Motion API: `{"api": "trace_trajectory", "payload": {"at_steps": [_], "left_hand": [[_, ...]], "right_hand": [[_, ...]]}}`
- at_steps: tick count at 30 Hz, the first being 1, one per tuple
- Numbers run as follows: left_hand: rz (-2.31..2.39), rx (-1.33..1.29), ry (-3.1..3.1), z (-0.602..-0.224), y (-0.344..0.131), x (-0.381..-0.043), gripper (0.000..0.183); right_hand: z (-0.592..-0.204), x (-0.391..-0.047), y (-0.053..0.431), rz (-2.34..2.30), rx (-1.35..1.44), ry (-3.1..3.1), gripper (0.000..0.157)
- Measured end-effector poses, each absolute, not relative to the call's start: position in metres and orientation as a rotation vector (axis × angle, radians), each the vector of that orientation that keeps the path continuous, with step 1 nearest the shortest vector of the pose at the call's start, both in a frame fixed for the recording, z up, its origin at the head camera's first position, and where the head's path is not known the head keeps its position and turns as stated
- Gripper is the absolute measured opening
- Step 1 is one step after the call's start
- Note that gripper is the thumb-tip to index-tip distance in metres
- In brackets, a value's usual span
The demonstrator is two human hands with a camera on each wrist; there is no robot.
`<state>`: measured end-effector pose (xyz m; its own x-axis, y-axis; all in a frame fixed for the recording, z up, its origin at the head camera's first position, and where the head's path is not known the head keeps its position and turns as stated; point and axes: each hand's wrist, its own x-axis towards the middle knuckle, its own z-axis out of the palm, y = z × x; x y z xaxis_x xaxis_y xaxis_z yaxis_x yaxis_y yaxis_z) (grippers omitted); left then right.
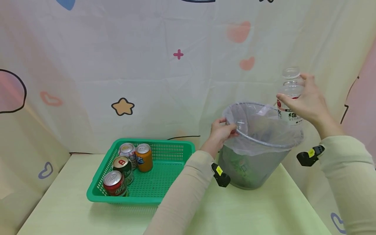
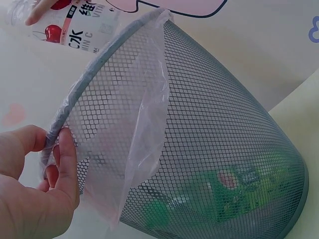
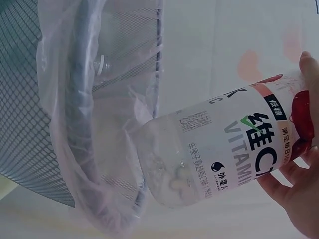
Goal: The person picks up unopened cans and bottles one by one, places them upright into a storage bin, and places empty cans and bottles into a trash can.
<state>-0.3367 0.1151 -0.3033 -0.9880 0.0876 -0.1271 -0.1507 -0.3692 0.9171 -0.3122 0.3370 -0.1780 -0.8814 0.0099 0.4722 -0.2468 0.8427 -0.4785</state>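
Note:
My right hand (image 1: 308, 99) grips a clear plastic bottle (image 3: 224, 144) with a white cherry label; its neck is uncapped. The bottle is upright at the right side of the mesh wastebasket (image 1: 249, 169), its base at the opening. With thumb and fingers, my left hand (image 1: 220, 133) pinches the basket's near-left rim (image 2: 75, 97), over the folded edge of a thin translucent liner bag (image 2: 149, 129). The basket leans a little. Through the mesh, green items (image 2: 219, 194) show at its bottom, and another clear bottle neck (image 3: 102, 64) shows inside.
A green plastic basket (image 1: 158, 199) stands left of the wastebasket, holding an orange can (image 1: 144, 158), a dark green can (image 1: 123, 168), a dark red can (image 1: 114, 184) and a whitish can (image 1: 127, 150). A patterned curtain (image 1: 147, 65) hangs behind the table (image 1: 73, 215).

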Motion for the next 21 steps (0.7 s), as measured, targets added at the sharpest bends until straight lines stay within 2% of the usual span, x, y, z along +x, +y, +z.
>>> {"api": "trace_trajectory", "payload": {"at_steps": [21], "left_hand": [[2.475,-0.108,1.682,-0.303,0.117,-0.336,0.051]], "right_hand": [[-0.188,-0.323,0.325,0.715,0.211,-2.661,0.089]]}}
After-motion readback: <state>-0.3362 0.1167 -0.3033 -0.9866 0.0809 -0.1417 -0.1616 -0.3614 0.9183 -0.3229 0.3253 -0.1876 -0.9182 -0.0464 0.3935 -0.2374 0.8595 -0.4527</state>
